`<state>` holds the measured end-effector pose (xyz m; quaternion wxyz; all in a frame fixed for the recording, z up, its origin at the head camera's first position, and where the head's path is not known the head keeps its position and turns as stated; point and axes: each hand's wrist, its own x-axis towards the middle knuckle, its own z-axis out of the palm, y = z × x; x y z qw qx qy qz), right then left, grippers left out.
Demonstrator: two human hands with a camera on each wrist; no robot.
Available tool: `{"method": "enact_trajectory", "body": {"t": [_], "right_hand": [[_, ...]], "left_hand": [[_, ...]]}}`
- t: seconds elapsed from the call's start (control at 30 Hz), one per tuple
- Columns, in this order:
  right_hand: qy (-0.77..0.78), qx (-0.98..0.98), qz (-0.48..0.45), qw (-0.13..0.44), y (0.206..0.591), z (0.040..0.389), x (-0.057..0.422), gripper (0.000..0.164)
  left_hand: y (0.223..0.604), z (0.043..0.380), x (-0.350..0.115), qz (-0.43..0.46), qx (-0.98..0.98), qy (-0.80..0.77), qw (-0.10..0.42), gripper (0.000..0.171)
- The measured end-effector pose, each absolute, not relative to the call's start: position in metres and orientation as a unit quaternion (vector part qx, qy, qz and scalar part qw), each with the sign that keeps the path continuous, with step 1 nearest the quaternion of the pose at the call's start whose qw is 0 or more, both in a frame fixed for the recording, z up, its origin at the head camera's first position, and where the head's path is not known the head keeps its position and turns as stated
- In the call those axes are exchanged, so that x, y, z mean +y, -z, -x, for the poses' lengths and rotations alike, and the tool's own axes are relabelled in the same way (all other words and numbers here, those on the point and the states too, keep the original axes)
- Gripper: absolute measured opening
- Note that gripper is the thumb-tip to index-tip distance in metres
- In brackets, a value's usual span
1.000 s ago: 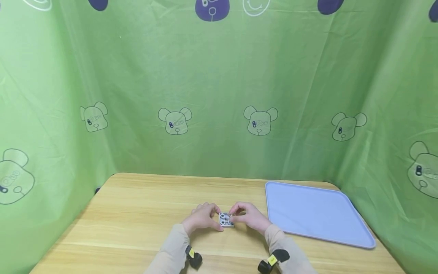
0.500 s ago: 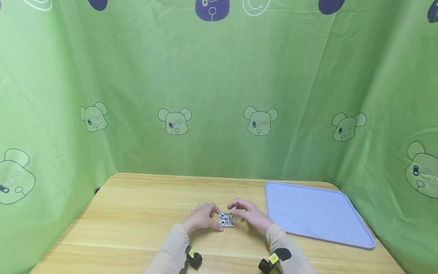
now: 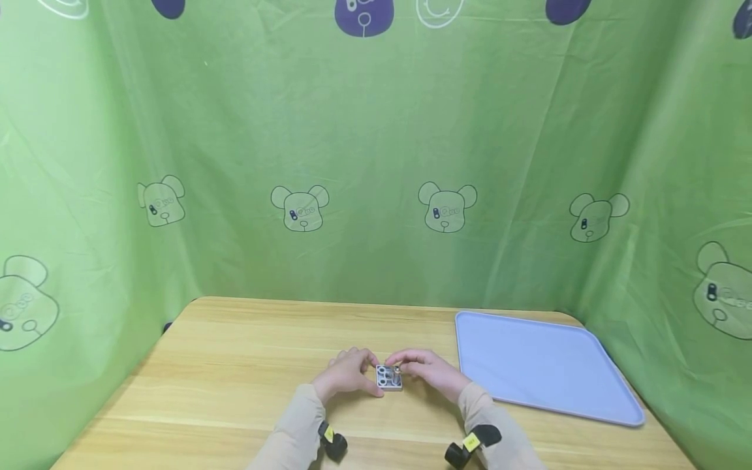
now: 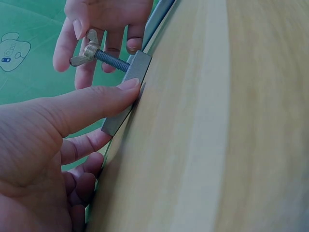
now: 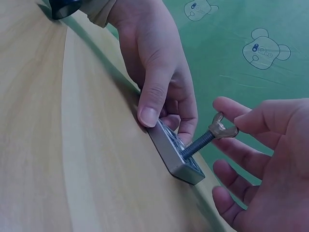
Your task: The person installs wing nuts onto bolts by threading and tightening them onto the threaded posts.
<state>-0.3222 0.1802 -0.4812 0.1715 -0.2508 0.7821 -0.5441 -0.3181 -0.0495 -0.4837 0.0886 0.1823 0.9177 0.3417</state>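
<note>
A small grey square block, with ring-shaped recesses in its top, lies on the wooden table. My left hand grips it from the left, thumb on the near edge and fingers at the far edge. From the block's right part rises a dark threaded bolt, topped by a brass-coloured wing nut. Thumb and index finger of my right hand are around the wing nut, the thumb tip at one wing. The other right fingers are spread loosely, as the left wrist view shows.
A pale blue tray lies on the right of the table. Green curtains printed with bear heads hang behind and at both sides. Each sleeve carries a black wrist camera.
My right fingers lifted off the wing nut and opened, then came back down to it. The left hand and the block stayed in place.
</note>
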Motion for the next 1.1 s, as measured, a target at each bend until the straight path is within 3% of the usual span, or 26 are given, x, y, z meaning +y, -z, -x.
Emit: {"method": "enact_trajectory", "body": {"t": [0.53, 1.1], "right_hand": [[0.536, 0.805, 0.214, 0.135, 0.4835, 0.3229, 0.1759, 0.027], [0.514, 0.812, 0.248, 0.124, 0.4835, 0.3199, 0.1785, 0.035]], "left_hand": [[0.4834, 0.3173, -0.0502, -0.179, 0.916, -0.348, 0.091, 0.051], [0.4841, 0.3178, -0.0498, -0.179, 0.916, -0.346, 0.091, 0.05]]}}
